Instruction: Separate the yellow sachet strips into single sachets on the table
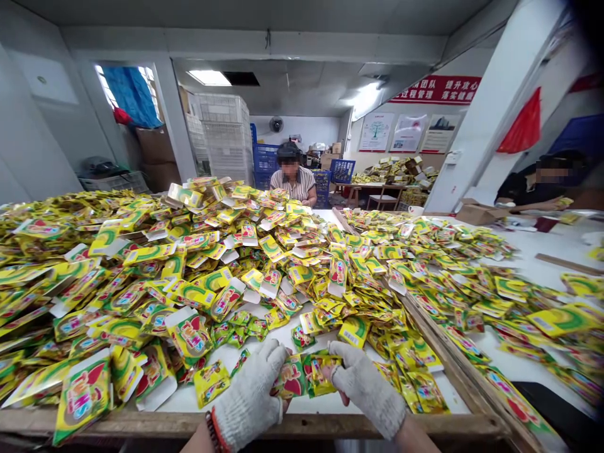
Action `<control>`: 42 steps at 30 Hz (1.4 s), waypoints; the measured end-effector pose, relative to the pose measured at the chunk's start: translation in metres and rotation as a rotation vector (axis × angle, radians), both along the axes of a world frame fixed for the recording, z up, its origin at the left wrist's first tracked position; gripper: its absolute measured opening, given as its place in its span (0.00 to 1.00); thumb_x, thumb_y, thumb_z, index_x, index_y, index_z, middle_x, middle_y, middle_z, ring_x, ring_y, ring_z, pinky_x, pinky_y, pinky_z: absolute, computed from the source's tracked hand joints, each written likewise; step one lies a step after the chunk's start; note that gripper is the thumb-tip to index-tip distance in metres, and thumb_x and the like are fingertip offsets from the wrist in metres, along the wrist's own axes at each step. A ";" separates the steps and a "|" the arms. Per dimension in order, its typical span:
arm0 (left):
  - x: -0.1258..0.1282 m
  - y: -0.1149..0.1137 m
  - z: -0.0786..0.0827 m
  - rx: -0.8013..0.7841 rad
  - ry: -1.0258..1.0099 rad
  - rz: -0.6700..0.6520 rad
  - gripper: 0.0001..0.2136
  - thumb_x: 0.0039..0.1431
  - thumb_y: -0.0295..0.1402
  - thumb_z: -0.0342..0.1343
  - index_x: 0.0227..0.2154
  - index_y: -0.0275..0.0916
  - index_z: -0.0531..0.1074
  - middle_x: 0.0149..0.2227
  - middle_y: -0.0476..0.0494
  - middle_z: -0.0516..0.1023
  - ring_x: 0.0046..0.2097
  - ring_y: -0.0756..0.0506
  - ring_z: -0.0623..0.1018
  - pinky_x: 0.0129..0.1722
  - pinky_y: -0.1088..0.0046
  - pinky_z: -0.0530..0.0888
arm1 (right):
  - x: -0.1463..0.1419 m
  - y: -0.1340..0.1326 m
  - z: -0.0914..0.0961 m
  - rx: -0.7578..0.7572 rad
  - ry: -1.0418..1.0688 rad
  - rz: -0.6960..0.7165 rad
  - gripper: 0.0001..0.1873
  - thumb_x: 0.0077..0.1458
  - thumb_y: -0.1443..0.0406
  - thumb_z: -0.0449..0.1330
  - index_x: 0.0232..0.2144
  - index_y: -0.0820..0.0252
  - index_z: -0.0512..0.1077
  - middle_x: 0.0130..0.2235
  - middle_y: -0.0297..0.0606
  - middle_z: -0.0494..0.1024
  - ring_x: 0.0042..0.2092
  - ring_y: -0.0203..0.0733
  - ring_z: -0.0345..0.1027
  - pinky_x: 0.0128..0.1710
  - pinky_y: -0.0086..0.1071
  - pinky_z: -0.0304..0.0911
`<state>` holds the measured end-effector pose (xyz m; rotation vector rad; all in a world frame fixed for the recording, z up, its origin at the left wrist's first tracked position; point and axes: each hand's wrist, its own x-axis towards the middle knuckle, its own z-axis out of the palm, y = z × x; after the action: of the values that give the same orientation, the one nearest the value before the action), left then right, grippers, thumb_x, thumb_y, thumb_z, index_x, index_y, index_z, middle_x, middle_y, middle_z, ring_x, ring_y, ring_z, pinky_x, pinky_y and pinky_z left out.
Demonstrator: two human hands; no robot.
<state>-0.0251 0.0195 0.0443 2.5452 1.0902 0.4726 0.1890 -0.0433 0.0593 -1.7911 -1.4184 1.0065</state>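
My left hand (pixel 252 391), in a white knitted glove with bare fingertips, is closed on a small printed box (pixel 290 377) just above the table's front edge. My right hand (pixel 370 388), gloved the same way, pinches a yellow-green sachet (pixel 323 374) whose left side meets the box's right end. Whether the sachet goes partly inside the box cannot be made out. Loose sachets (pixel 212 382) lie beside my left hand, and more sachets (pixel 427 391) are heaped right of my right hand. Flat yellow boxes (pixel 191 333), several with white flaps standing out, pile up to the left.
A wooden rail (pixel 438 352) divides the white table, with more packets (pixel 476 302) beyond it. A co-worker (pixel 293 179) sits behind the heap; another person (pixel 538 182) is at the right. Stacked white crates (pixel 225 135) stand at the back. A dark flat object (pixel 552 402) lies at lower right.
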 end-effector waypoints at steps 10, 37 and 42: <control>0.016 -0.010 -0.019 -0.027 -0.044 0.071 0.26 0.44 0.32 0.57 0.50 0.39 0.67 0.52 0.33 0.69 0.53 0.34 0.70 0.53 0.58 0.70 | -0.012 0.001 -0.008 0.197 -0.402 -0.041 0.11 0.51 0.66 0.57 0.38 0.59 0.74 0.37 0.44 0.79 0.39 0.46 0.72 0.38 0.32 0.64; 0.017 -0.010 0.011 -0.059 -0.097 0.064 0.24 0.53 0.35 0.58 0.53 0.40 0.66 0.54 0.36 0.69 0.54 0.39 0.71 0.53 0.65 0.70 | 0.011 -0.005 -0.018 0.051 0.175 -0.061 0.16 0.43 0.57 0.64 0.15 0.58 0.64 0.11 0.25 0.60 0.13 0.28 0.52 0.12 0.23 0.44; -0.024 0.036 0.007 -0.065 0.379 0.371 0.18 0.59 0.30 0.48 0.51 0.34 0.69 0.50 0.29 0.74 0.51 0.35 0.75 0.51 0.57 0.69 | 0.098 -0.007 0.034 0.619 0.410 -0.586 0.12 0.50 0.56 0.58 0.32 0.56 0.73 0.30 0.36 0.76 0.28 0.35 0.67 0.26 0.28 0.63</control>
<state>-0.0495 0.0551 0.0517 2.4364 1.6963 0.0319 0.2868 -0.0500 0.0936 -1.3096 -0.7556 0.5005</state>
